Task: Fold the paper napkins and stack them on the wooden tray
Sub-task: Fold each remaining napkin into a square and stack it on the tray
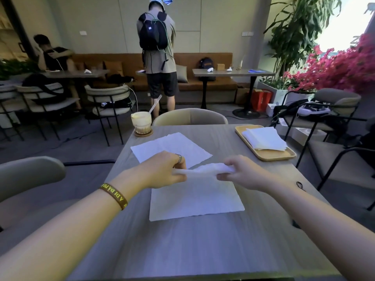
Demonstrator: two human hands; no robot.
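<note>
A white paper napkin [194, 197] lies near the middle of the grey table, its far edge lifted off the surface. My left hand [162, 171] pinches the left end of that raised edge and my right hand [241, 172] pinches the right end. A second napkin [172, 148] lies flat and unfolded just beyond my hands. At the far right corner sits the wooden tray [272, 156] with a small stack of folded napkins [265, 138] on it.
A glass with a pale drink and a straw [141, 122] stands on a coaster at the table's far left corner. A padded chair [190, 117] faces me across the table. A person with a backpack [157, 55] stands beyond it.
</note>
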